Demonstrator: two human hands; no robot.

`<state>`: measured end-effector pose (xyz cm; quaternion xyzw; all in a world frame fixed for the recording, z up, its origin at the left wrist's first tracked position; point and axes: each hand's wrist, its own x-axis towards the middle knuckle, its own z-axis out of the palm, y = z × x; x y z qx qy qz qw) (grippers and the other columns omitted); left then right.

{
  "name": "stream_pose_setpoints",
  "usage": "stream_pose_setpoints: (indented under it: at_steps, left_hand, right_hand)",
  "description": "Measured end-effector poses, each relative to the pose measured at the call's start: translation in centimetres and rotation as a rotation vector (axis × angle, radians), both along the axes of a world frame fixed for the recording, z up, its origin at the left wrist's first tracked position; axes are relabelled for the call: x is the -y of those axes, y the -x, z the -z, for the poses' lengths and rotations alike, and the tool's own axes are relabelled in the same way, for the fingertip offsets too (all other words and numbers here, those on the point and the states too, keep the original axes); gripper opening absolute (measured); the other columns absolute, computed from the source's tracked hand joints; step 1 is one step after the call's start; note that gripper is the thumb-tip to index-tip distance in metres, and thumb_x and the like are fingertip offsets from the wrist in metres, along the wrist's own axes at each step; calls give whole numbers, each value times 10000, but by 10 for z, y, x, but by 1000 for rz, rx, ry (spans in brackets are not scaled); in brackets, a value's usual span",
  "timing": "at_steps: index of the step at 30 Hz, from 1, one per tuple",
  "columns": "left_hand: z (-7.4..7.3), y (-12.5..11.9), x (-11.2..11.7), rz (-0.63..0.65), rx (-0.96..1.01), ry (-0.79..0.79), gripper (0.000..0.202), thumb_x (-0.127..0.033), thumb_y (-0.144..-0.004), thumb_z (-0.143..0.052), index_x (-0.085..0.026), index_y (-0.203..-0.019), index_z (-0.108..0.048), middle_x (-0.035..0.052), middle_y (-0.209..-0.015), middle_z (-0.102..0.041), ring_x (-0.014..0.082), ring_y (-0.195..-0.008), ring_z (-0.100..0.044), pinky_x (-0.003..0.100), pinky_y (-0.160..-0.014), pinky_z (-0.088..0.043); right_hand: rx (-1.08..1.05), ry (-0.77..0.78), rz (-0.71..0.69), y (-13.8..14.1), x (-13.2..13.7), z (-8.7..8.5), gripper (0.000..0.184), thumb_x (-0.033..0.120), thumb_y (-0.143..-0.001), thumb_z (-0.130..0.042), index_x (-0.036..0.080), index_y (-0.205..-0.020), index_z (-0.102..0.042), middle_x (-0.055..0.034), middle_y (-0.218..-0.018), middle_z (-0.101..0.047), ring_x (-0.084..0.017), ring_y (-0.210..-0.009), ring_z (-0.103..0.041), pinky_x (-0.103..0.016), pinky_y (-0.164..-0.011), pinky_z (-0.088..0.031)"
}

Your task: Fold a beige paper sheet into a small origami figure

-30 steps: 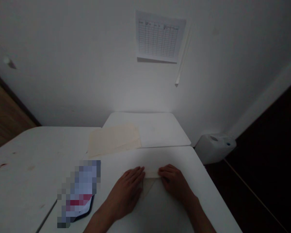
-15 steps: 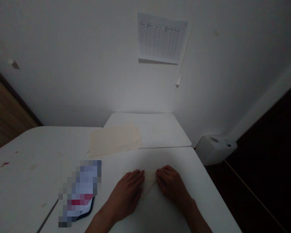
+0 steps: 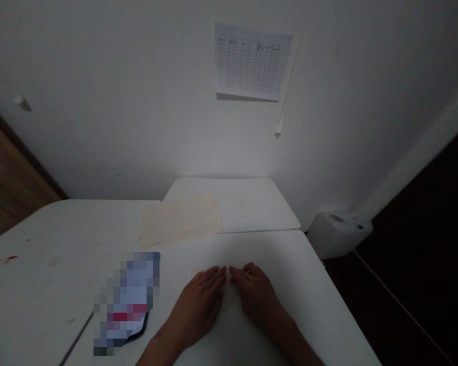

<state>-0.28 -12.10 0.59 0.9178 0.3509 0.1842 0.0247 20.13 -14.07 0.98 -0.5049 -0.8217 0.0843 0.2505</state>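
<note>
Since the earlier frame, the left hand (image 3: 197, 306) and the right hand (image 3: 257, 297) have been drawn together, and their fingertips are now just apart. A printed ruled chart (image 3: 248, 61) is fixed to the white wall (image 3: 137, 112); its writing is too small to be read. Three white surfaces are set edge to edge. A cream paper sheet (image 3: 179, 221) lies across the seam between the rear surface (image 3: 259, 206) and the front surface (image 3: 275, 254). A pixelated packet (image 3: 125, 305) lies left of the hands; no label can be read. Both grips are released, with the hands resting flat. The folded cream paper (image 3: 231, 295) lies on the front surface, between and partly beneath the hands.
</note>
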Motion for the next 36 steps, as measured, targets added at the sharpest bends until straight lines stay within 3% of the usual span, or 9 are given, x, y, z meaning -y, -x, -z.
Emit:
stream_pose_setpoints:
  at_steps: [4,11,16,21,24,28,31,36]
  left_hand:
    - [1,9,5,-68,-9,-26,444,-277,-919,-465,-213,-1359,-470,87,-1390,-514,261,-1254,-506,444,-1002,-474]
    - [2,25,12,-192,-33,-99,457,-361,-913,-492,-186,-1335,-490,100,-1372,-532,272,-1258,-500,439,-995,-488]
    - [6,23,12,-260,-12,-165,387,-371,-918,-483,-167,-1234,-574,125,-1283,-607,272,-1201,-556,429,-962,-515]
    - [13,24,9,-304,-11,-230,334,-338,-936,-447,-147,-1127,-645,141,-1199,-658,276,-1137,-605,440,-933,-534]
    - [17,24,4,-296,26,-245,318,-310,-945,-425,-151,-1051,-679,132,-1128,-693,277,-1086,-633,446,-906,-548]
    - [16,21,-7,-297,136,-216,298,-299,-948,-420,-184,-927,-694,99,-1048,-710,257,-1008,-653,444,-879,-553]
    - [11,19,-13,-267,227,-154,257,-288,-944,-435,-185,-909,-667,91,-1022,-696,235,-971,-639,429,-867,-545]
    - [8,19,-14,-252,279,-60,170,-279,-915,-496,-189,-990,-620,82,-997,-662,235,-940,-610,426,-842,-517]
  right_hand:
    - [4,-1,48,-1,1,1,472,43,-838,-499,189,-1283,-558,-75,-975,-695,-224,-932,-558,-310,-849,-476]
    - [8,-8,172,-14,4,-8,285,188,-889,-537,226,-1154,-638,-69,-840,-661,-210,-851,-581,-288,-763,-486]
    - [30,-40,245,-21,0,-2,167,258,-897,-572,247,-1023,-682,-49,-784,-664,-197,-809,-595,-279,-727,-477]
    - [10,-52,301,-19,-2,1,76,234,-868,-638,251,-917,-694,-31,-737,-670,-205,-791,-587,-287,-719,-466]
    - [-31,-30,271,-18,-4,0,78,201,-866,-639,244,-912,-684,-27,-844,-699,-218,-851,-574,-301,-748,-468]
    - [-42,6,219,-21,-10,2,203,163,-854,-634,223,-1046,-668,-30,-1071,-681,-230,-992,-550,-339,-896,-431]
    - [-18,40,208,-24,-14,2,258,168,-861,-612,222,-1111,-651,-33,-1088,-668,-225,-1050,-535,-363,-983,-368]
    - [-20,85,201,-25,-15,-2,290,181,-862,-589,239,-1141,-640,-39,-1084,-644,-213,-1070,-514,-358,-995,-350]
